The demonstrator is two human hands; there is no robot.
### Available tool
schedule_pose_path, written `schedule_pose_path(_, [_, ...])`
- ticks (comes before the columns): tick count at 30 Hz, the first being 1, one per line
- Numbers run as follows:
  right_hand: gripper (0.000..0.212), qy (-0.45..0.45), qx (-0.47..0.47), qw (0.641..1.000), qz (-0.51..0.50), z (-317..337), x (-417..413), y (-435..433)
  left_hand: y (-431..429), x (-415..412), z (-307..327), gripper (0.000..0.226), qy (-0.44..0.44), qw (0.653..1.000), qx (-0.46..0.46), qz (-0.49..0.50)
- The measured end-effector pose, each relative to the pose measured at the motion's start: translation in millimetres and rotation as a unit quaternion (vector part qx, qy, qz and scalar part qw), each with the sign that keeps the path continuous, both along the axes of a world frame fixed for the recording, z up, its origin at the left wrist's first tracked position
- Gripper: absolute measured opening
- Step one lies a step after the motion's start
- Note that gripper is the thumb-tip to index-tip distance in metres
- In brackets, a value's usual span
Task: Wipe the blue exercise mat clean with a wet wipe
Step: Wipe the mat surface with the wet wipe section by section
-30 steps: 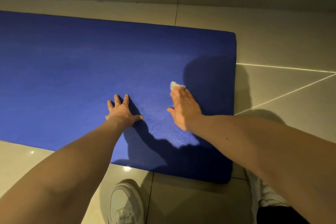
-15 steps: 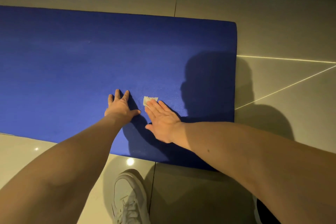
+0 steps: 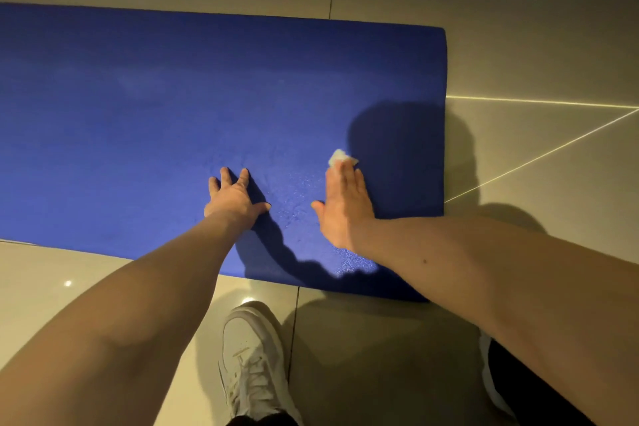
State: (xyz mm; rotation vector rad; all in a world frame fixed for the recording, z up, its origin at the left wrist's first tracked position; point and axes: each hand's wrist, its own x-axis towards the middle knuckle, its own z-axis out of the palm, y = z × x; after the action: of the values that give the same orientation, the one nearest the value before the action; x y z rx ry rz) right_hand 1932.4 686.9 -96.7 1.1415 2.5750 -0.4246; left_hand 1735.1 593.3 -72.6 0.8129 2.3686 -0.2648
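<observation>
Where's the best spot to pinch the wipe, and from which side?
Pinch the crumpled white corner of the wipe that pokes out past the fingertips of the right hand, coming from above on the far side. The rest is pressed flat on the mat under straight fingers, so only that raised bunch probably offers anything to grasp.

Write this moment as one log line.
step wipe | right hand presses wet wipe on blue mat | left hand flat on mat

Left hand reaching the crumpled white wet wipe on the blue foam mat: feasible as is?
Likely yes. The left hand rests on the blue foam mat, only bare mat lies between it and the crumpled white wet wipe, but straight fingers of the right hand cover most of it.
</observation>
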Motion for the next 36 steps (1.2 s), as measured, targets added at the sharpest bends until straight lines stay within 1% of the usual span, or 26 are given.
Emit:
schedule_pose_path(2, [0.079,0.014,-0.020,0.993,0.115,-1.1,-5.9,-21.6,1.4,2.3,0.6,0.097,0.004,1.000,0.000,-0.001])
schedule_pose_path(4, [0.074,0.011,-0.042,0.977,0.208,-1.9,-9.1,-35.8,1.9,3.7,0.6,0.097,0.008,1.000,0.000,-0.001])
schedule_pose_path(5, [0.073,-0.002,-0.032,0.970,0.241,-0.6,-9.2,-37.1,1.7,3.9,1.0,0.097,0.010,1.000,-0.001,-0.001])
schedule_pose_path(7, [0.073,-0.017,0.004,0.963,0.268,-1.7,-3.0,-31.9,1.6,4.3,1.5,0.097,0.010,1.000,-0.005,0.001])
schedule_pose_path(9, [0.075,-0.017,0.030,0.968,0.250,-2.0,9.5,-18.9,4.2,4.6,1.6,0.096,0.009,1.000,-0.007,0.000])
schedule_pose_path(11, [0.078,0.020,0.002,0.985,0.169,-1.0,23.5,-4.1,5.2,5.2,2.8,0.096,0.009,1.000,-0.011,0.002])
schedule_pose_path(12, [0.079,0.025,-0.005,0.991,0.130,-0.7,31.1,2.0,5.6,5.4,3.2,0.096,0.010,1.000,-0.012,0.003])
schedule_pose_path(13, [0.081,0.009,0.008,0.995,0.100,-1.8,38.2,6.9,5.6,5.7,3.3,0.096,0.010,1.000,-0.012,0.004])
schedule_pose_path(15, [0.081,-0.041,0.048,0.995,0.075,-3.6,48.1,12.5,5.8,6.2,4.2,0.096,0.012,1.000,-0.013,0.006])
schedule_pose_path(17, [0.081,-0.048,0.059,0.996,0.052,-5.2,49.6,10.1,5.7,6.8,4.3,0.097,0.015,1.000,-0.014,0.003])
schedule_pose_path(19, [0.081,-0.007,0.032,0.999,0.036,-6.2,42.6,-1.2,6.0,7.3,4.7,0.097,0.015,1.000,-0.015,0.000])
schedule_pose_path(20, [0.082,0.029,-0.004,0.999,0.024,-5.0,36.5,-7.2,6.2,7.5,5.1,0.097,0.016,1.000,-0.014,-0.001])
schedule_pose_path(21, [0.082,0.060,-0.039,0.997,0.033,-5.3,29.8,-13.9,6.2,7.7,5.9,0.097,0.016,1.000,-0.014,-0.002])
schedule_pose_path(22, [0.080,0.070,-0.055,0.994,0.064,-6.5,22.6,-21.9,6.1,8.1,6.5,0.097,0.017,1.000,-0.015,-0.004])
schedule_pose_path(24, [0.074,0.049,-0.039,0.984,0.165,-8.4,9.4,-41.2,5.4,8.5,6.9,0.096,0.019,1.000,-0.015,-0.007])
schedule_pose_path(25, [0.072,0.043,-0.038,0.978,0.199,-8.3,5.1,-49.5,4.8,8.7,7.1,0.096,0.019,1.000,-0.015,-0.008])
schedule_pose_path(28, [0.070,0.004,-0.008,0.968,0.251,-9.7,2.8,-59.2,3.6,8.3,4.8,0.097,0.021,1.000,-0.013,-0.009])
schedule_pose_path(30, [0.069,-0.021,0.044,0.960,0.276,-7.3,9.8,-50.1,2.9,8.1,3.1,0.097,0.021,1.000,-0.014,-0.008])
schedule_pose_path(31, [0.069,-0.021,0.062,0.958,0.281,-4.1,14.6,-41.2,2.6,8.3,3.2,0.096,0.020,1.000,-0.013,-0.006])
schedule_pose_path(32, [0.069,-0.007,0.058,0.961,0.271,1.6,20.5,-31.3,2.4,8.4,3.3,0.095,0.019,1.000,-0.012,-0.005])
schedule_pose_path(34, [0.069,0.042,0.028,0.970,0.237,7.0,34.7,-14.4,2.0,8.1,4.0,0.093,0.014,1.000,-0.010,-0.007])
schedule_pose_path(35, [0.070,0.050,0.016,0.975,0.218,7.5,41.7,-8.8,1.7,7.6,4.9,0.092,0.011,1.000,-0.011,-0.010])
schedule_pose_path(36, [0.071,0.037,0.011,0.977,0.208,7.7,48.2,-4.4,1.7,7.6,5.3,0.091,0.006,1.000,-0.013,-0.014])
